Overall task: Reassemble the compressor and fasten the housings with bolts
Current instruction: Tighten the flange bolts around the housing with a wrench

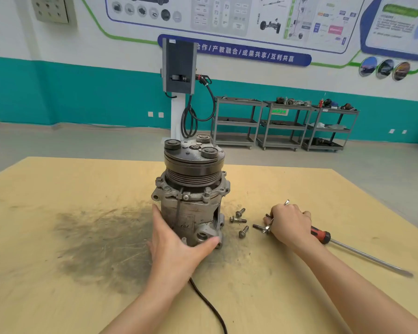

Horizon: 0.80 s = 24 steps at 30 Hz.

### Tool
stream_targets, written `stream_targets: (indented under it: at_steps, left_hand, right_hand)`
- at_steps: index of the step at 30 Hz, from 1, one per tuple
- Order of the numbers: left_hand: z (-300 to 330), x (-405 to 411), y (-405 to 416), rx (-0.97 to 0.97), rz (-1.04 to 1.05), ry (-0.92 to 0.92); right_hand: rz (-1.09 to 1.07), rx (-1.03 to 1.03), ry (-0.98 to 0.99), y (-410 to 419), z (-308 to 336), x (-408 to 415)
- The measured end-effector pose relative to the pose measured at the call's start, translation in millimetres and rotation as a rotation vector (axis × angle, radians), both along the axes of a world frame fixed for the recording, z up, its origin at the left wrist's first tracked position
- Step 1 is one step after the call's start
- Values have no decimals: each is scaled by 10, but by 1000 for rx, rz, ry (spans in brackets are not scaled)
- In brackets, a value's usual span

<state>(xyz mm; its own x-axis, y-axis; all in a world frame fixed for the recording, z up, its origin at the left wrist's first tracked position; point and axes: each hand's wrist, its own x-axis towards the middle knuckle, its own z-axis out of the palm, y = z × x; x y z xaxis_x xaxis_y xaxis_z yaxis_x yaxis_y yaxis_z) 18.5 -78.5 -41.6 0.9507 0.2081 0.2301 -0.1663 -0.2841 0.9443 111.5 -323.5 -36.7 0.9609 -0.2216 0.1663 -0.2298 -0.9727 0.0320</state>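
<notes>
Grey compressor [191,208] braced by the flat, spread left hand [176,244]; right hand [290,225] grips a metal tool [266,229], mostly hidden.

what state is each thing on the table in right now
compressor, upright, pulley end up
left hand, fingers straight against compressor's base
right hand, curled round a metal tool
bolts, three loose, lying beside compressor
fourth bolt, lying at right hand's fingertips
screwdriver, lying flat by right wrist

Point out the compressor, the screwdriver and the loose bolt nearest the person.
compressor [196,210], head view, on the grey housing wall.
screwdriver [321,234], head view, on its red and black handle.
loose bolt nearest the person [243,231], head view, on its shank.
</notes>
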Motion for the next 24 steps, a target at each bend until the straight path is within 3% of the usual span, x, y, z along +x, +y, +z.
stream_targets:
  at_steps: [5,9,12,16,18,20,24]
  left_hand:
    - [40,5,-165,33,136,-23]
    - [14,8,-171,-8,120,-46]
    - [24,27,-198,-16,132,-48]
    - [0,52,-208,-32,139,-62]
    - [-9,73,-212,-24,146,-65]
    - [-22,88,-217,-10,153,-63]
    - [-39,95,-226,5,150,-62]
  right_hand:
    - [-5,51,-6,58,-19,45]
    - [91,239,-195,81,24,59]
    - [249,621,-351,224,165,65]
    - [200,1747,-314,536,358,70]
    - [150,2062,-280,685,434,85]
    - [112,2142,-258,835,470,89]
    - [77,2074,-366,1079,433,97]
